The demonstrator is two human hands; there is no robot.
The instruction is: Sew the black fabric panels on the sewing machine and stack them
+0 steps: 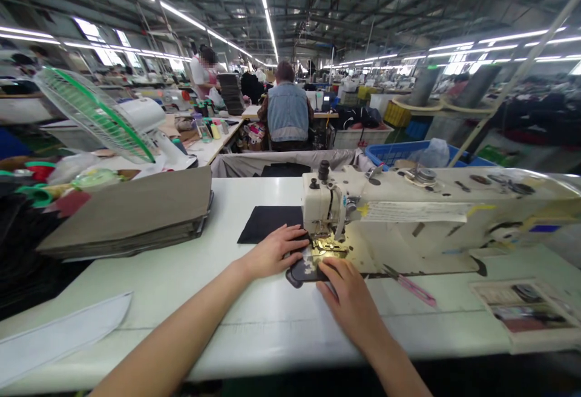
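Black cloth piece (265, 224) flat on pale worktop (254, 321), 12 o'clock being away from wearer; its right end runs in at sewing machine (403, 200) head, 10 o'clock from brass plate (334, 246). Left hand (282, 253): palm down, fingers spread, fingertips at cloth's near right part, pressing flat, nothing gripped. Right hand (345, 288): fingers half bent, thumb apart, fingertips at near edge of plate, 6 o'clock; can't tell if anything's pinched. Machine body stretches toward 3 o'clock, paper strip (415, 211) on its front. Pink-handled snips (417, 290) 4 o'clock from plate, tips near machine base. Stack of grey-brown panels (131, 212) 9 o'clock of cloth; pale curved piece (68, 331) 8 o'clock. Further out: tilted fan (97, 112) 10 o'clock, blue basket (403, 154) 2 o'clock, co-worker in denim vest (287, 112) about 12, back turned.
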